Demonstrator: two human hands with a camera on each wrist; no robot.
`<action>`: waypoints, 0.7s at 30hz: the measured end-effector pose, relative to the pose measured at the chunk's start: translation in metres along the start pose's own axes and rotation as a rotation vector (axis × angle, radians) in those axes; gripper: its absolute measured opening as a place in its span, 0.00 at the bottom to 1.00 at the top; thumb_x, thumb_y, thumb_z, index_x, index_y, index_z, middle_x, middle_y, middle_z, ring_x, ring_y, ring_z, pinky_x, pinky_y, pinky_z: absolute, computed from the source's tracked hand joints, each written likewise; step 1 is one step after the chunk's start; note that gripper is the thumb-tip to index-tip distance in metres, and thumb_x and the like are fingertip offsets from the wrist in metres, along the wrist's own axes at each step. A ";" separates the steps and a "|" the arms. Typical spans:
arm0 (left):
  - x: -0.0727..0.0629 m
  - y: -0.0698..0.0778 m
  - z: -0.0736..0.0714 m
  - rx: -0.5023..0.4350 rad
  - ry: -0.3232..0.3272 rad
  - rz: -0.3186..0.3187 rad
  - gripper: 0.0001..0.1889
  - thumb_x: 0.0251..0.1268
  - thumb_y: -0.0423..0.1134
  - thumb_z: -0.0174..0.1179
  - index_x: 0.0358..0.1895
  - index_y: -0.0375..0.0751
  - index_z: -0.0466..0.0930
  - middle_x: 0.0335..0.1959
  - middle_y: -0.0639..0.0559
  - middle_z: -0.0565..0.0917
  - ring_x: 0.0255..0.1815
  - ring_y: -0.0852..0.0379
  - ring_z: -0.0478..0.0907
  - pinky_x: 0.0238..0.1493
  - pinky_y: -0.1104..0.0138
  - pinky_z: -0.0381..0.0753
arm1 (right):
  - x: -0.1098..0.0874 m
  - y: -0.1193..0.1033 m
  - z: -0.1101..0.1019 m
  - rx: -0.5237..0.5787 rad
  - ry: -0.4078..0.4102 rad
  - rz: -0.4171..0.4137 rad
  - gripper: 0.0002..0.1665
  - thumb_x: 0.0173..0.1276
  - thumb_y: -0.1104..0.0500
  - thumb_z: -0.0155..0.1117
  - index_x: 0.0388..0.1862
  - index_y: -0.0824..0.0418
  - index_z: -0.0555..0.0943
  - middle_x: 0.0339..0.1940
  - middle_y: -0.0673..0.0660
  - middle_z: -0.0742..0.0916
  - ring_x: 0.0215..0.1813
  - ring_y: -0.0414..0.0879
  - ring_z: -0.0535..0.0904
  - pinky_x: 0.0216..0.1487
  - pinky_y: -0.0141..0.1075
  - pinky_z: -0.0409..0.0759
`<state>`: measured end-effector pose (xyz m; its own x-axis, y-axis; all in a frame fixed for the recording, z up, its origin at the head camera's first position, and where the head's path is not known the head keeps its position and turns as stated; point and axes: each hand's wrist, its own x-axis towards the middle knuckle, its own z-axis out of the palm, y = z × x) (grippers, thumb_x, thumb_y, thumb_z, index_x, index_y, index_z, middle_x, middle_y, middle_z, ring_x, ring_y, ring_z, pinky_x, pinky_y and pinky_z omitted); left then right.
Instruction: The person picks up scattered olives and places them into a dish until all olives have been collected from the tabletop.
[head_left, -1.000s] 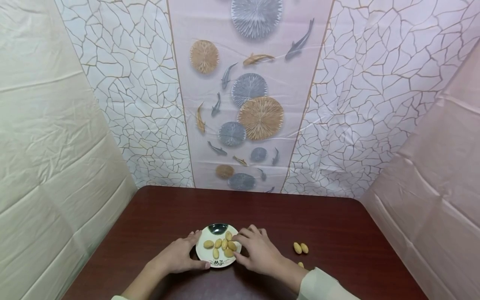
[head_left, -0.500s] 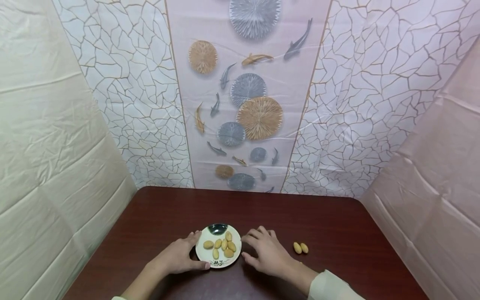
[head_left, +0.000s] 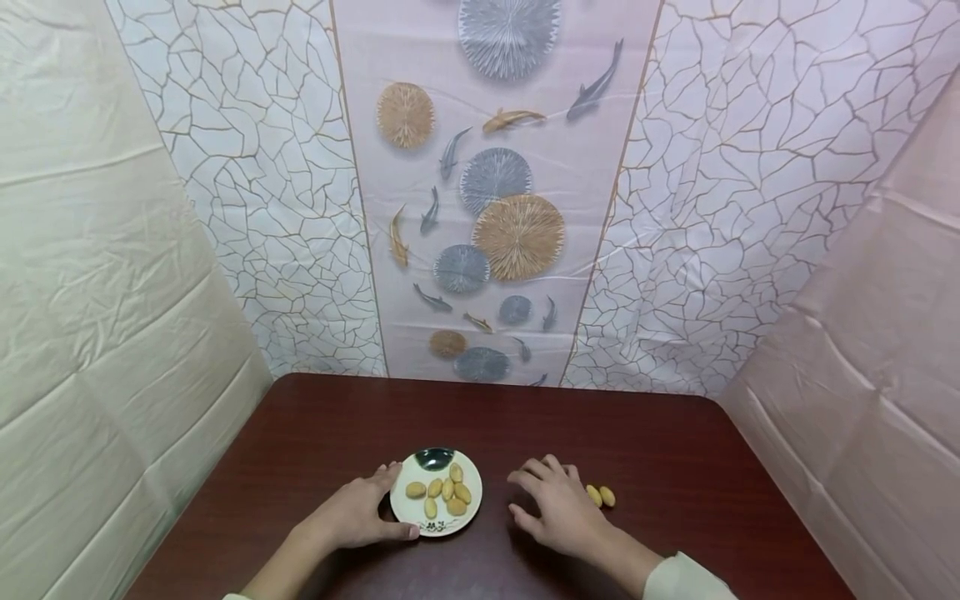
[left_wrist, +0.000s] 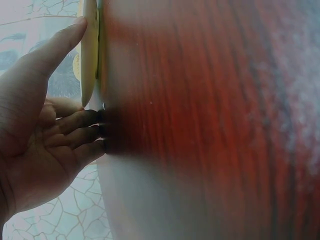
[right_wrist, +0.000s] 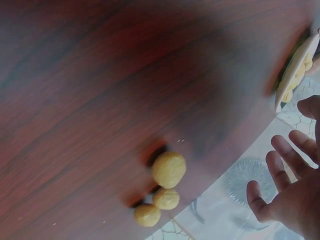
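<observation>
A white round plate (head_left: 471,523) with a dark green patch and a floral mark sits on the table, seen edge-on in the left wrist view. Several small tan-yellow oval pieces (head_left: 447,489) lie on it; their kind is not plain. My left hand (head_left: 356,512) holds the plate's left side, thumb at the near rim and fingertips at the far rim. My right hand (head_left: 558,508) hovers right of the plate, fingers spread and loosely bent, holding nothing. Two loose oval pieces (head_left: 607,497) lie just beyond it. The right wrist view shows a third, larger-looking piece (right_wrist: 169,170) near them.
The dark red-brown table (head_left: 360,417) has a wood grain and rounded far corners. A patterned cloth (head_left: 480,208) hangs behind it, with pale fabric walls (head_left: 112,333) at both sides.
My right hand has drawn back from the pieces on the plate and moved right, towards the loose ones, now partly covering them. The left hand and plate have barely moved.
</observation>
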<state>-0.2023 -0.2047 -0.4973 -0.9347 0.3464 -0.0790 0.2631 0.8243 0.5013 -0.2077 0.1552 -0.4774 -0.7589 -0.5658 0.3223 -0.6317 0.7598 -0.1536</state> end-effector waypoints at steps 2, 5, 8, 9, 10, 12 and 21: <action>0.000 -0.001 0.000 0.003 0.000 0.000 0.65 0.56 0.71 0.78 0.85 0.28 0.63 0.83 0.26 0.70 0.82 0.25 0.71 0.77 0.31 0.73 | -0.002 0.002 -0.001 -0.003 0.008 0.006 0.19 0.72 0.51 0.79 0.59 0.54 0.89 0.53 0.47 0.90 0.52 0.46 0.78 0.46 0.48 0.75; 0.000 -0.001 0.001 0.003 0.004 0.005 0.65 0.56 0.71 0.78 0.85 0.28 0.63 0.83 0.26 0.70 0.82 0.25 0.71 0.78 0.31 0.73 | -0.005 0.006 -0.003 -0.014 0.019 0.018 0.19 0.71 0.51 0.79 0.58 0.53 0.89 0.53 0.47 0.90 0.52 0.46 0.78 0.45 0.47 0.74; 0.000 -0.002 0.001 0.003 0.007 0.012 0.65 0.56 0.71 0.79 0.85 0.28 0.63 0.83 0.27 0.70 0.83 0.26 0.70 0.78 0.32 0.72 | -0.008 0.010 -0.004 -0.030 0.028 0.033 0.19 0.70 0.51 0.80 0.58 0.53 0.90 0.53 0.47 0.90 0.53 0.46 0.79 0.45 0.47 0.75; 0.000 -0.002 0.001 0.002 0.008 0.014 0.65 0.56 0.71 0.79 0.85 0.28 0.63 0.83 0.28 0.70 0.83 0.27 0.70 0.78 0.32 0.72 | -0.009 0.012 -0.004 -0.036 0.029 0.038 0.19 0.70 0.51 0.80 0.57 0.53 0.90 0.53 0.47 0.90 0.53 0.46 0.79 0.45 0.47 0.75; 0.000 -0.002 0.001 0.003 0.008 0.014 0.65 0.56 0.71 0.79 0.85 0.28 0.63 0.83 0.28 0.70 0.83 0.27 0.70 0.78 0.32 0.72 | -0.010 0.013 -0.004 -0.044 0.030 0.043 0.19 0.70 0.51 0.80 0.57 0.53 0.90 0.53 0.47 0.90 0.53 0.46 0.79 0.45 0.49 0.76; 0.000 -0.002 0.001 0.004 0.006 0.014 0.65 0.56 0.71 0.78 0.85 0.28 0.63 0.83 0.28 0.70 0.84 0.27 0.69 0.79 0.32 0.72 | -0.013 0.016 -0.005 -0.056 0.025 0.053 0.19 0.70 0.51 0.80 0.58 0.53 0.90 0.53 0.48 0.90 0.53 0.46 0.79 0.46 0.50 0.77; -0.001 -0.001 -0.001 -0.005 0.000 0.012 0.64 0.57 0.70 0.79 0.85 0.28 0.63 0.84 0.28 0.70 0.83 0.27 0.70 0.78 0.31 0.72 | -0.024 0.027 -0.008 -0.104 0.006 0.082 0.20 0.70 0.50 0.80 0.58 0.53 0.89 0.53 0.47 0.89 0.52 0.47 0.79 0.48 0.53 0.80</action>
<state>-0.2022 -0.2059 -0.4970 -0.9314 0.3565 -0.0733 0.2732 0.8179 0.5064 -0.2057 0.1917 -0.4820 -0.8061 -0.4990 0.3180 -0.5478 0.8326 -0.0820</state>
